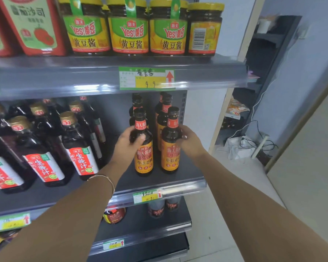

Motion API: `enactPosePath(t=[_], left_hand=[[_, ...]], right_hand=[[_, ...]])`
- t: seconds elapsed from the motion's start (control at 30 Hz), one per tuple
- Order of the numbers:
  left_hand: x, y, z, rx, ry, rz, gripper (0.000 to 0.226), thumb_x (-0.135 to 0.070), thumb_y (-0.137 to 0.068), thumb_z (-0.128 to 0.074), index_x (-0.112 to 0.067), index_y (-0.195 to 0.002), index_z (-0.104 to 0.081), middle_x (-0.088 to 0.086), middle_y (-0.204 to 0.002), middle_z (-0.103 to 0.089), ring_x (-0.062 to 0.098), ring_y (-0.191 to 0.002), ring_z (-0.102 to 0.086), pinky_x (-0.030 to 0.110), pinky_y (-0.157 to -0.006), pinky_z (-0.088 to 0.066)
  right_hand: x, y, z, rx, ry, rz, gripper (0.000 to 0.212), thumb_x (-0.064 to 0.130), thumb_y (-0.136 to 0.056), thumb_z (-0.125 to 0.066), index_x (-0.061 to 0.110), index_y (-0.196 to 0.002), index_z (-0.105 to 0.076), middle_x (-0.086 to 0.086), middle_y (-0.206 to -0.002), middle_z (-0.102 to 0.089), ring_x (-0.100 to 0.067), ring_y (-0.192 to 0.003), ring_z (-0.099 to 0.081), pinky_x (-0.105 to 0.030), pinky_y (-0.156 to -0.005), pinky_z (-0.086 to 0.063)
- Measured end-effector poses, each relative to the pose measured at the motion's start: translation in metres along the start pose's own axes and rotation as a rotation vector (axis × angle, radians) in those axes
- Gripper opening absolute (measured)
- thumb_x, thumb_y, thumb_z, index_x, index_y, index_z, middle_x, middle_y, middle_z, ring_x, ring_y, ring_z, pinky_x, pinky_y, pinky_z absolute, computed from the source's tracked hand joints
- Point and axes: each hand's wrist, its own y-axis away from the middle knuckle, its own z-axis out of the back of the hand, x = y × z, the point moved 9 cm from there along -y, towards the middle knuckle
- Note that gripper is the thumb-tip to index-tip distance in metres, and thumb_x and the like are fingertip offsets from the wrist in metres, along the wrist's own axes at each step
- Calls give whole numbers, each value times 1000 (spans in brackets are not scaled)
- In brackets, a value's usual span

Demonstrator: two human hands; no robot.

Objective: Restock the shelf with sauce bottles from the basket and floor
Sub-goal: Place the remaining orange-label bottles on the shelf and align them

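On the middle shelf [187, 178], right side, the left hand [129, 143] wraps its fingers round the left sauce bottle [144, 156]; the right hand [190, 141] grips the right sauce bottle [170, 154]. Both stand upright. Best eased back together, labels facing front

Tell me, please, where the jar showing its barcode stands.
In the head view, the barcode jar stands at the right end of the upper shelf, beside three label-forward soybean paste jars.

Dark soy sauce bottles [143, 148] with orange labels and red neck bands; yellow-lidded soybean paste jars [129, 27] labelled green and yellow; dark grey shelf [64, 76].
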Motion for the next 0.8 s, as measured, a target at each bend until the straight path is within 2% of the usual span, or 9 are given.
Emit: enactPosePath(t=[0.07, 0.13, 0.2, 0.3, 0.43, 0.57, 0.73, 0.8], left_hand=[[1, 2, -8, 29, -42, 14, 61, -13, -83, -66, -16, -137, -37, -3, -119, -52, 12, -110, -48, 32, -97, -40], [2, 0, -8, 2, -94, 30, 67, -11, -80, -69, -18, -138, -35, 2, -123, -55, 16, -111, -51, 34, -97, -41], [3, -3, -8, -13, -134, 26, 67, -12, -81, -69, -18, -138, -35, 6, -127, -56, 20, -113, -53, 36, -96, -42], [4, -6, -8, 12, -138, -4, 67, -11, -81, -68, -18, -139, -35, 8, -128, -57, 23, -117, -53, 33, -94, -41], [6, -7, -8, 42, -108, -1, 67, -9, -82, -67, -20, -140, -34, 7, -128, -57, 20, -115, -53, 33, -97, -41], [9, -5, -7, 30, -115, 0, 68, -12, -82, -67, -23, -141, -33, 7, -131, -56, 25, -122, -51, 40, -102, -41], [6, -6, -10, 89, -108, 32, 77, -10, -82, -67, -24, -144, -25, 4, -138, -50, 25, -130, -43, 42, -105, -36], [3, -2, -8, 87, -84, 33, 80, -8, -81, -68, -23, -145, -22, 4, -141, -46, 24, -133, -41, 43, -108, -34]], right_hand=[[-1, 0, -9, 23, 43, 12, 64, 2, -79, -63, 21, -136, -41, 2, -116, -58, -22, -110, -57, -31, -87, -44], [-3, -2, -16, 14, 53, 27, 72, 11, -76, -72, 23, -137, -36, 8, -112, -57, -18, -108, -57, -33, -89, -46], [-3, -5, -16, -16, 77, 63, 72, 16, -76, -75, 22, -136, -37, 11, -109, -55, -14, -103, -56, -31, -88, -46], [-6, -10, -18, 6, 101, 102, 72, 14, -77, -75, 21, -138, -36, 12, -108, -55, -11, -99, -55, -26, -84, -44], [-10, -17, -19, 23, 113, 106, 71, 14, -78, -74, 22, -138, -35, 15, -107, -55, -10, -99, -55, -28, -86, -46], [-13, -19, -22, 37, 101, 104, 74, 14, -78, -75, 24, -139, -34, 27, -100, -52, -10, -103, -54, -28, -87, -44], [-5, -12, -19, 23, 69, 103, 71, 8, -78, -73, 27, -134, -32, 22, -106, -53, -12, -107, -52, -31, -90, -44], [-7, -7, -17, 13, 98, 75, 72, 12, -78, -74, 28, -134, -31, 14, -118, -55, -18, -115, -52, -41, -97, -46]])
